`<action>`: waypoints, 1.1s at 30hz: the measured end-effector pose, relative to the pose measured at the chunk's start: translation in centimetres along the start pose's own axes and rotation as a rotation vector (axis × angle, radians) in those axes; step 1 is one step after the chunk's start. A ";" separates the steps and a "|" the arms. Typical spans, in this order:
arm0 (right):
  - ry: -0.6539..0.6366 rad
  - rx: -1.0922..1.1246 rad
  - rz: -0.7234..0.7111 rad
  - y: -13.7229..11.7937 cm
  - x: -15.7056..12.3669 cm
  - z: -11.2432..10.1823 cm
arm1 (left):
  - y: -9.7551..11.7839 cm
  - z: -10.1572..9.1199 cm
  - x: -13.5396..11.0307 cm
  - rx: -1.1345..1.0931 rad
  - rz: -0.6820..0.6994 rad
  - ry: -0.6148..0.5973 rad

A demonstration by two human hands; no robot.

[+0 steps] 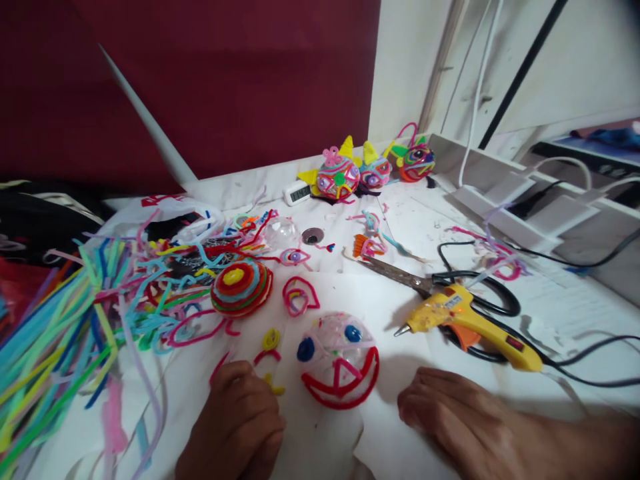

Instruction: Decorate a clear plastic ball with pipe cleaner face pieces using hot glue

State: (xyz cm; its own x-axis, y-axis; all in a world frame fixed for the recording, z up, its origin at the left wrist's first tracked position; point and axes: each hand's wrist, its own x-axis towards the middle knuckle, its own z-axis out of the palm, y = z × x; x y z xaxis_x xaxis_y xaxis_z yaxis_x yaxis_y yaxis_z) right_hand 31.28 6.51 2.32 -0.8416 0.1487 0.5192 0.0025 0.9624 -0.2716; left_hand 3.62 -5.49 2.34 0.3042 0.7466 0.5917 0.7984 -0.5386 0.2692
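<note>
A clear ball [336, 341] lies on the white paper between my hands. It carries two blue coiled pipe-cleaner eyes, a pink triangle and a red curved mouth. Left of it, my left hand [237, 421] rests with its fingers curled; a pink bit of pipe cleaner [219, 368] shows just behind the knuckles. My right hand [445, 415] lies to the ball's right, fingers bent and pressed together, with nothing visible in them. Neither hand touches the ball. Small yellow coils [271, 339] and a pink-red looped piece [299, 297] lie close by.
A yellow glue gun [470, 323] with its cord lies at right, beside black-handled scissors [400, 275]. Loose pipe cleaners [65, 333] heap up at left, near a striped dome [242, 287]. Decorated balls [339, 177] and a small timer [299, 194] stand at the back.
</note>
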 end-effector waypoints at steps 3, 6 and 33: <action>0.041 -0.014 -0.011 -0.2 0.1 0.1 | 0.7 0.2 0.3 0.009 0.017 0.074; 0.058 0.030 -0.011 -0.1 -0.1 0.2 | 1.2 0.1 0.8 -0.004 0.052 0.038; 0.491 -0.314 0.058 5.3 -0.7 -1.8 | -1.5 3.5 -1.4 0.241 -0.289 0.010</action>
State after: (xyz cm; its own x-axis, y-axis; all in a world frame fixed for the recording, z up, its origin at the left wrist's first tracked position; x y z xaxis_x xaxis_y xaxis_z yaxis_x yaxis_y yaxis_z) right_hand 32.88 11.89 2.01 -0.4866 0.2190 0.8457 0.2640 0.9597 -0.0966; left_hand 3.75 -4.38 -1.55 0.0446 0.8496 0.5255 0.9504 -0.1981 0.2397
